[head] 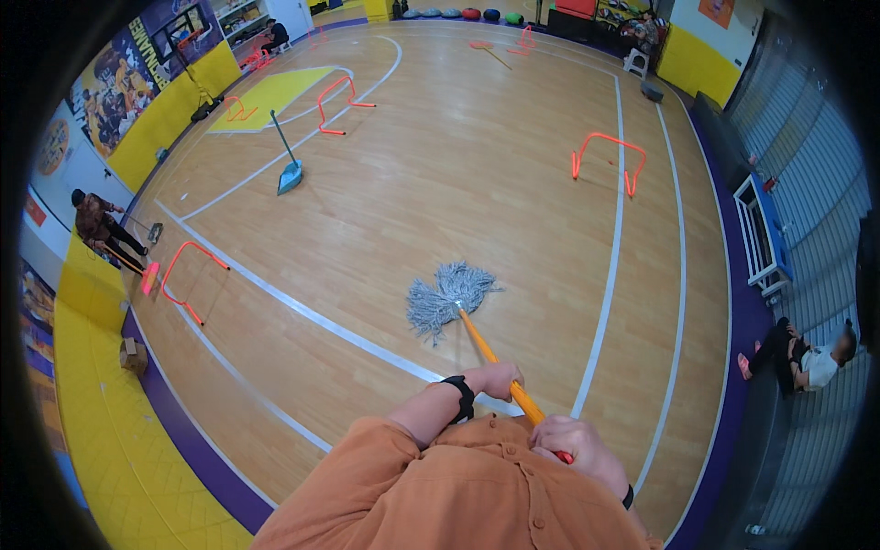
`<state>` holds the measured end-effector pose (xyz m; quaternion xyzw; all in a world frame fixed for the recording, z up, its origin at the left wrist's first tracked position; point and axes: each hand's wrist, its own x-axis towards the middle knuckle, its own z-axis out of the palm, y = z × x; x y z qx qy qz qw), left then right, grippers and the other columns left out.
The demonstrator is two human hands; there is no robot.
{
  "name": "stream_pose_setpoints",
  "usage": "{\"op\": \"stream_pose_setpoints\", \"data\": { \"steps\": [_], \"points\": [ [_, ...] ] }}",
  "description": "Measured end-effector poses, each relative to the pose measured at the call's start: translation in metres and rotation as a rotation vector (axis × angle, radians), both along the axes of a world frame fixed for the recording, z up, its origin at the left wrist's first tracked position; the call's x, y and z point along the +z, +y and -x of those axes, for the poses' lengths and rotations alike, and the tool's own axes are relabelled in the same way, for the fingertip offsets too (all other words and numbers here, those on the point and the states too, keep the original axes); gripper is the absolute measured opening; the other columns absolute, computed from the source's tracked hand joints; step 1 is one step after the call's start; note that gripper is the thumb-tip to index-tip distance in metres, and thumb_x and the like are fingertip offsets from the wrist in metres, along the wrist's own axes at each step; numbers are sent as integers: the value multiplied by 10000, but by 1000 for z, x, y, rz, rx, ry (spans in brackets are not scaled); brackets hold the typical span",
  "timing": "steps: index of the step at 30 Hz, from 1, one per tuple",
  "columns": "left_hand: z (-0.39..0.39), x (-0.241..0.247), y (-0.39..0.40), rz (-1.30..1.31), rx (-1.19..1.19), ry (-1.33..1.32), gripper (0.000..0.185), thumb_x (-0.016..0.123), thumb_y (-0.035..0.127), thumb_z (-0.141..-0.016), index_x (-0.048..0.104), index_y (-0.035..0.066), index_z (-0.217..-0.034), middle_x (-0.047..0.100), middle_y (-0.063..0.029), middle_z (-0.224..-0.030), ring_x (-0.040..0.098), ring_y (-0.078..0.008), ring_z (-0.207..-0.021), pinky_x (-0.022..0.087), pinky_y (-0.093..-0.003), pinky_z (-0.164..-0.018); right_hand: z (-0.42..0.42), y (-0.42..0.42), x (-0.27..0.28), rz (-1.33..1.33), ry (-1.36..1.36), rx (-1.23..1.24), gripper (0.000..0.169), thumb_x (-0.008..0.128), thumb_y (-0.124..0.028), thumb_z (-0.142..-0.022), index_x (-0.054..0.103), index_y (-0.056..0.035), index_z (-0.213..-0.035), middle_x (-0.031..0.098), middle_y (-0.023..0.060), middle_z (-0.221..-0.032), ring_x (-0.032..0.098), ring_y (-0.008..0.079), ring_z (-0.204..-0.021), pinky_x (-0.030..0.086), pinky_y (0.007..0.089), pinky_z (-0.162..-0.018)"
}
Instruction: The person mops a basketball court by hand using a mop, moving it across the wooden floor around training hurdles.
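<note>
My left hand (496, 379) is wrapped around the orange-yellow handle (479, 337) of a string mop, partway along it. Higher up, by the red end of the handle close to my shirt, my right hand (572, 443) grips it too. Grey strands of the mop head (450, 292) lie spread in two lobes on the wood-look court floor (426, 206), ahead of my hands. The handle slants from the mop head back toward my body. A black band circles each of my wrists.
Orange-red hurdles stand at right (612, 141), at left (185, 275) and farther off (337, 103). A blue long-handled dustpan (290, 177) is on the floor. A person (100, 220) holds long-handled tools at left; another person (811, 361) sits at right. A cardboard box (133, 357) rests by the wall.
</note>
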<state>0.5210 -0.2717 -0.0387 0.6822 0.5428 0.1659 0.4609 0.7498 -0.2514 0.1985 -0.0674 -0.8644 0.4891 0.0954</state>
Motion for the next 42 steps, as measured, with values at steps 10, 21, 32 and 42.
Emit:
{"op": "stream_pose_setpoints", "data": {
  "steps": [10,21,32,42],
  "points": [
    [-4,0,0,26,-11,-11,288,804,58,-658,747,90,-938,731,-97,-852,694,-276,-791,543,-376,-711,-3,-1,0,0,3,19,98,708,-105,-820,694,-20,-773,702,78,-841,677,243,-837,545,335,-726],
    [-3,7,-5,56,-2,26,305,819,63,-662,747,96,-956,733,-96,-869,694,-277,-812,544,-375,-728,-4,-3,-6,7,0,68,111,704,-136,-821,691,-28,-800,701,80,-873,669,260,-864,539,351,-752],
    [-2,4,-13,60,1,48,316,824,56,-663,744,98,-966,737,-84,-874,694,-259,-812,543,-362,-729,-2,-9,-8,-3,22,110,118,704,-140,-798,668,-29,-777,693,77,-882,664,265,-875,537,353,-759],
    [-6,2,-19,40,0,96,306,825,71,-669,745,108,-962,738,-85,-887,697,-265,-825,544,-369,-727,-7,-16,-10,-46,-2,131,130,697,-145,-763,672,-27,-811,694,77,-923,662,269,-920,538,352,-794]
  ]
}}
